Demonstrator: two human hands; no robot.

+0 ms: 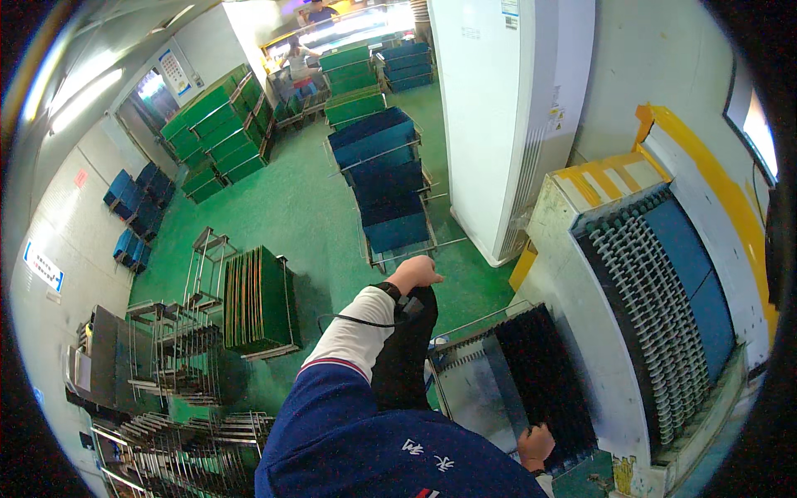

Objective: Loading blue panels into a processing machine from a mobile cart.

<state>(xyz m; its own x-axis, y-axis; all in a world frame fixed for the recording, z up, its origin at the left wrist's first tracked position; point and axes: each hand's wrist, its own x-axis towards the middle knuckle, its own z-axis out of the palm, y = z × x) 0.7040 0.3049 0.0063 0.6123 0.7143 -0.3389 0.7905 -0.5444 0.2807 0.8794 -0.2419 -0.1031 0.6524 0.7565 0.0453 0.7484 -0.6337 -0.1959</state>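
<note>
My left hand (418, 272) is curled closed over the dark trousers at my knee, with nothing visible in it. A black wristband (387, 290) with a cable sits at that wrist. Down at the right, my right hand (535, 446) has its fingers bent around the near edge of a thin blue-grey panel (503, 378). This panel leans in a metal rack (452, 398), beside a tight row of dark panels (544, 378). Part of the grip is hidden by the hand itself.
To the right stands a roller machine (656, 324) with a blue panel (685, 274) on its rollers. A tall white cabinet (490, 124) is ahead. Racks of blue panels (386, 166) and green panels (257, 299) stand on the green floor; bare metal racks (174, 349) are at left.
</note>
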